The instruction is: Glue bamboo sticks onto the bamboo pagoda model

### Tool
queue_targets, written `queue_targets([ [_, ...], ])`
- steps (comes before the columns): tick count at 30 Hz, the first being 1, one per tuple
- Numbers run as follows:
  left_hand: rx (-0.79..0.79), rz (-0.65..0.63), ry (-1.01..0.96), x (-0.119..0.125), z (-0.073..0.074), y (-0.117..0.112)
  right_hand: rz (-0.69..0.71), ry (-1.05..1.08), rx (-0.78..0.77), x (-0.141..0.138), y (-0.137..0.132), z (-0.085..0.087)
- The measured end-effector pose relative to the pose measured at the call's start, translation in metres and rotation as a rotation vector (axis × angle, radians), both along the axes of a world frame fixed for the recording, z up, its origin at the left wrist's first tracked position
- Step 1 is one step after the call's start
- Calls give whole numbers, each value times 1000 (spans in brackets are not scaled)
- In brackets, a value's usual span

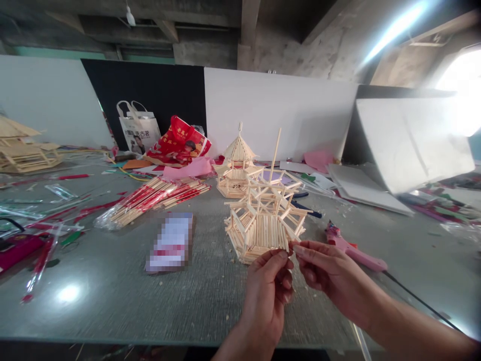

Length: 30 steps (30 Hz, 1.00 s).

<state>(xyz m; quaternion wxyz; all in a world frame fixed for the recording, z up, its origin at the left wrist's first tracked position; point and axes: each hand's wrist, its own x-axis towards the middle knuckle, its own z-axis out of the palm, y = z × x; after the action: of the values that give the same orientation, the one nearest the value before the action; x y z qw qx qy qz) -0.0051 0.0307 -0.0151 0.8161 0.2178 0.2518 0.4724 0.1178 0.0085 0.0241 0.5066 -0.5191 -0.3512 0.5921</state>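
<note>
A half-built pavilion model (265, 220) made of thin wooden sticks stands on the grey table (112, 301) right in front of me, one long stick rising from its top. My left hand (267, 293) and my right hand (330, 278) meet at its lower front edge. Both hands pinch thumb to fingertips close together, on something too small to make out, perhaps a short stick piece. A finished stick pavilion (237, 168) with a pointed roof stands just behind the half-built one.
Bundles of sticks in red wrappers (150, 198) lie to the left, beside a blurred flat packet (171, 240). A pink glue gun (353, 250) with its cord lies to the right. Bags (176, 143), paper scraps and white boards line the back. Another stick model (22, 150) sits far left.
</note>
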Motion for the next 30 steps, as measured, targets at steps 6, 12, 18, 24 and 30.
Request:
queue_targets([
  [6,-5,7,4,0,1,0,-12,-1,-8,1,0,-1],
  [12,-1,5,17,0,3,0,-14,-54,7,9,-8,-3],
  [18,-21,-22,14,0,2,0,-72,-144,43,30,-28,1],
  [24,26,-120,126,-2,0,-23,46,-452,91,32,-44,-5],
  [30,357,-241,428,-13,-7,-48,201,-665,279,11,-56,-5],
])
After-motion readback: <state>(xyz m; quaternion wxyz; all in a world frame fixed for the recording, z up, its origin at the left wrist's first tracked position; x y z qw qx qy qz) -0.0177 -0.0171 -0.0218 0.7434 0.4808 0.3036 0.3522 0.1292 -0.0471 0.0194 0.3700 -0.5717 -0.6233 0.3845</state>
